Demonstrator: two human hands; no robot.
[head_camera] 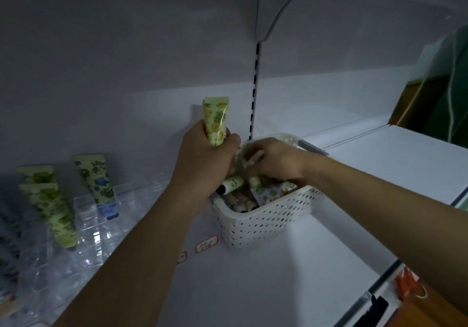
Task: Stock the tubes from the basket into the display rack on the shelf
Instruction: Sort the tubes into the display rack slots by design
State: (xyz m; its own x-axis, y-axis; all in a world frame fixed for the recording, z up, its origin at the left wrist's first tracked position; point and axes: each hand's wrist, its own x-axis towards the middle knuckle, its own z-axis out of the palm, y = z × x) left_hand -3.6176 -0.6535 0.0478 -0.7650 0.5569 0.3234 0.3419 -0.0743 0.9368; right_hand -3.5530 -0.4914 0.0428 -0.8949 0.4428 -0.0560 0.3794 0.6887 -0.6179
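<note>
A white perforated basket [266, 221] stands on the shelf and holds several tubes [238, 201]. My left hand [202, 161] is above the basket's left rim, shut on a yellow-green pineapple-print tube [215, 121] held upright. My right hand [274, 161] reaches into the basket with its fingers curled around a pale tube [254, 158]; motion blur hides the exact grip. A clear acrylic display rack [83, 228] sits at the left of the shelf with a blue-flower tube [97, 181] and green-leaf tubes [48, 205] standing in it.
The white shelf [291, 283] runs under the basket, with two small red-bordered labels [206, 243] on it. A slotted upright [254, 91] runs down the back wall behind the basket. An orange object [406, 285] lies below the shelf's front edge at the right.
</note>
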